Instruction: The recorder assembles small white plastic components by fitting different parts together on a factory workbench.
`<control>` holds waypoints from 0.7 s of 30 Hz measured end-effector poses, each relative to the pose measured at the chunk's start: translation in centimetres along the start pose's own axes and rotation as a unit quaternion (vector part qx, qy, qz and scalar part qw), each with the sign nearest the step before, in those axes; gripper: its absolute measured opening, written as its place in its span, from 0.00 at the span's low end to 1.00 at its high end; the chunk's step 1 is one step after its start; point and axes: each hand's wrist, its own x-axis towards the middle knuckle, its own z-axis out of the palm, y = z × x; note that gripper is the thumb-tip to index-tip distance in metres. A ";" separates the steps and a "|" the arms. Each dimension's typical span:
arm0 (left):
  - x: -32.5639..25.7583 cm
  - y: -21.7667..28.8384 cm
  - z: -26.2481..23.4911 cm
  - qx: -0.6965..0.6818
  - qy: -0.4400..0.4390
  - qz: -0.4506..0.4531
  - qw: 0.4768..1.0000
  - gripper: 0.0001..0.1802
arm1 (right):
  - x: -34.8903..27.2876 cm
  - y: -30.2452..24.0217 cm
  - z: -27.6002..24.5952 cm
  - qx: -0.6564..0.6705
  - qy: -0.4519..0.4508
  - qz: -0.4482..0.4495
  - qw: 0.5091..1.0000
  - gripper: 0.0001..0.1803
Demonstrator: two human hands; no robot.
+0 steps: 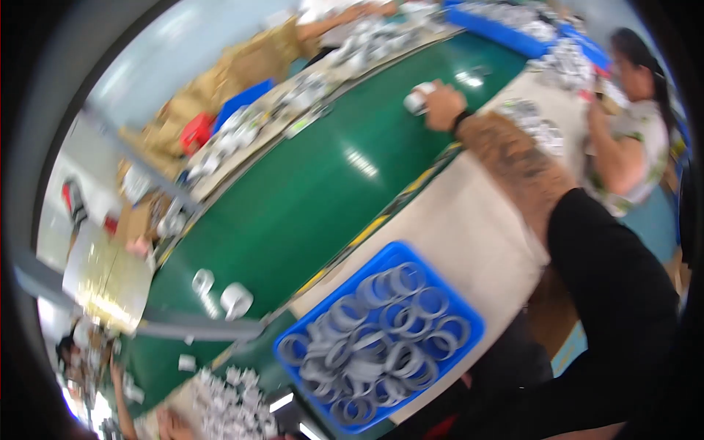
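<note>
- Our right hand (pixel 444 108) pinches a short white cylindrical part (pixel 415 101) over the long green conveyor belt (pixel 293 213); our left hand is unseen.
- A loose hold could let the part roll along the belt.
- Our black sleeve (pixel 612 271), swung low, could knock the blue plastic tray (pixel 456 299) beside the belt.

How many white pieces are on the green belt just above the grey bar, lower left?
2: a smaller ring-like piece on the left and a larger cylindrical piece right of it. Blur may hide others.
</note>
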 end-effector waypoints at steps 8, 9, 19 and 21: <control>2.0 -5.0 2.3 0.024 -0.034 -0.018 0.999 0.11 | 6.0 -1.5 9.5 -0.065 0.035 -0.111 0.991 0.46; 2.0 -4.8 2.3 0.024 -0.038 -0.022 0.999 0.12 | 6.0 -2.0 9.4 -0.063 0.037 -0.121 0.990 0.42; -0.9 -5.0 -0.9 0.040 0.009 -0.023 0.999 0.11 | -2.9 -2.4 -5.8 0.345 0.107 -0.171 0.917 0.31; -1.6 -5.0 -1.6 0.043 0.031 -0.008 0.999 0.11 | -7.9 -3.2 -13.2 0.422 0.098 -0.158 0.887 0.33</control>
